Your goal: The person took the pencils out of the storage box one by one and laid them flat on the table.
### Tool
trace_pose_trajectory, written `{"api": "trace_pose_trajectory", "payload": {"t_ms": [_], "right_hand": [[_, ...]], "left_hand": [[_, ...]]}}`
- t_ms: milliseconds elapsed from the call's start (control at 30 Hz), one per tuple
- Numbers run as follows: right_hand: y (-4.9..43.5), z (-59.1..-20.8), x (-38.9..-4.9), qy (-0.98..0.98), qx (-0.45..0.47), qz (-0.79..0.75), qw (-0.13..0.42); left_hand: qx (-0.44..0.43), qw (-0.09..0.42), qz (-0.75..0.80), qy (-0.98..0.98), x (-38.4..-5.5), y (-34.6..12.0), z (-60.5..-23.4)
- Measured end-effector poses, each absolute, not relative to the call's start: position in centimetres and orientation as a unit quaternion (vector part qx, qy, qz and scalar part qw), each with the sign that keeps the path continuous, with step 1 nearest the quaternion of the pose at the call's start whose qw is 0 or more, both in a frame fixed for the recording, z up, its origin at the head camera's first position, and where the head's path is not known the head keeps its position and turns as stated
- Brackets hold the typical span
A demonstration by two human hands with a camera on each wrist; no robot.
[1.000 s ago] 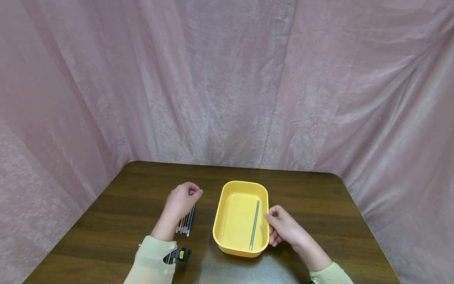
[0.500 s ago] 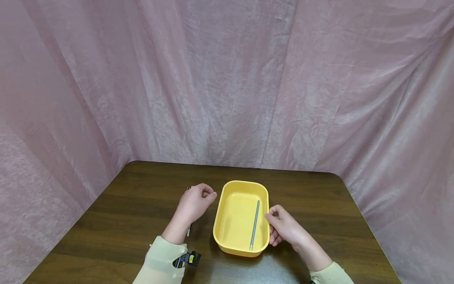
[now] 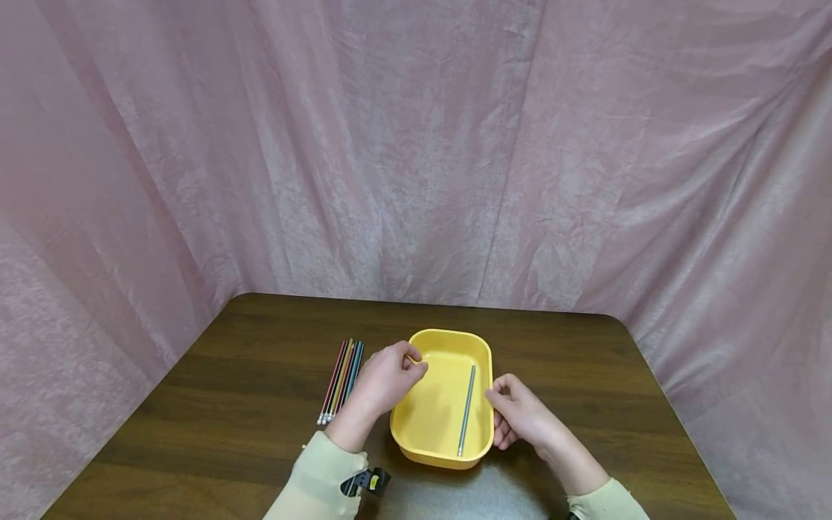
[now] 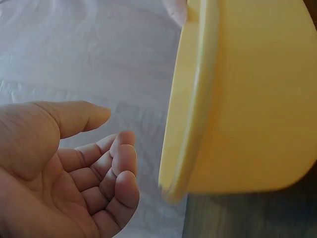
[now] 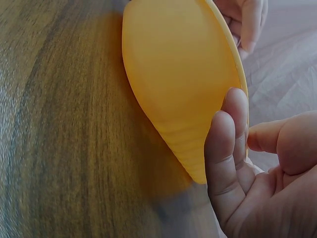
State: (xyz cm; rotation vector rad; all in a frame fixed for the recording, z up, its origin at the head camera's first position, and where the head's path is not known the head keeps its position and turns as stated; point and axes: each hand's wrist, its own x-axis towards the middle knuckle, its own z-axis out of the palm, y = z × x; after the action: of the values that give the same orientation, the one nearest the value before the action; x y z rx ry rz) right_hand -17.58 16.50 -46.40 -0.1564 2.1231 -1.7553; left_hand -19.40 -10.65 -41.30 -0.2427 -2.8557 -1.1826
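Observation:
A yellow plastic tray [image 3: 425, 415] with rounded corners stands on the table, and one grey-blue pencil [image 3: 467, 408] lies lengthwise along its right side. My right hand [image 3: 525, 419] pinches the tray's right rim, the thumb at the top edge and fingers against the outer wall [image 5: 178, 64]. Over the left rim hovers my left hand [image 3: 383, 377]. Its fingers [image 4: 124, 158] are loosely bent, the thumb stands apart from them, and nothing lies between. Just left of that hand, several pencils [image 3: 340, 379] with white eraser ends lie side by side, partly hidden by it.
The dark wood table [image 3: 247, 404] reaches back to a pink velvet curtain [image 3: 416, 159], which also hangs at both sides. A black strap device [image 3: 373, 481] sits at the left sleeve [image 3: 318, 477].
My left hand has moved right, from over the row of pencils to above the tray's left rim, uncovering most of the row. The right hand and the tray stay where they were.

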Motion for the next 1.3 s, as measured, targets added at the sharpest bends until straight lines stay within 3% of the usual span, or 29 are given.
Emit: {"api": "trace_pose_trajectory", "payload": {"t_ms": [600,1300], "right_hand": [[16.5,-46.5,-17.6,0.751,-0.06,-0.629,0.192],[16.5,-46.8,-17.7,0.752,-0.064,-0.628,0.19]], "left_hand": [[-0.125,0.007,-0.32,-0.939,-19.8,-5.7,-43.5],[-0.118,-0.024,-0.298,-0.947,-19.9,-3.4,-45.3]]}}
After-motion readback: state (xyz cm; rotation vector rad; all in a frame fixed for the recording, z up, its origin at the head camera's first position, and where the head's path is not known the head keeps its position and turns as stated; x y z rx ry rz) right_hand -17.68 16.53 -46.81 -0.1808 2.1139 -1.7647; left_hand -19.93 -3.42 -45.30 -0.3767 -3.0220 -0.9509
